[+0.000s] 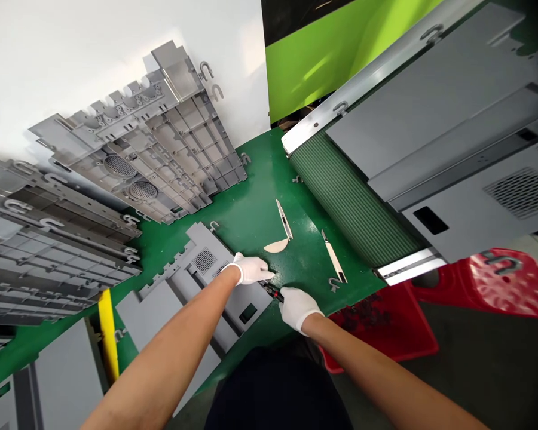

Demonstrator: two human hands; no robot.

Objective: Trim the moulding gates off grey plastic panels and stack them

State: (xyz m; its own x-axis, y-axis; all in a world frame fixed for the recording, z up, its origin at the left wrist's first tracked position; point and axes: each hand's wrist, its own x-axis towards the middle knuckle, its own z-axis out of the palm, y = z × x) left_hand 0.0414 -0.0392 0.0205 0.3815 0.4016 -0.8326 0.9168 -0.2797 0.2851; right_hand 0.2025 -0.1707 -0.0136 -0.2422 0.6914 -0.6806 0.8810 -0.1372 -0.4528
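Note:
My left hand (251, 270) and my right hand (298, 309) both wear white gloves and meet over the green mat (255, 179). A small black-and-red tool (272, 292) sticks out of my right hand's fingers toward my left fingertips. My left hand lies over the edge of a grey moulded plastic panel (197, 286) with a vent grille, and its grip is hidden. Just beyond my hands, two slim craft knives (284, 220) (334, 258) lie on the mat, with a beige half-round piece (275, 246) by the first.
Stacked grey moulded panels (138, 149) fill the left side. Large grey panels (452, 137) and a ribbed green roller surface (349, 197) rise at the right. Small grey U-shaped clips (334, 285) lie about. A red tray (385, 322) and red stool (511, 280) sit below the bench's right edge.

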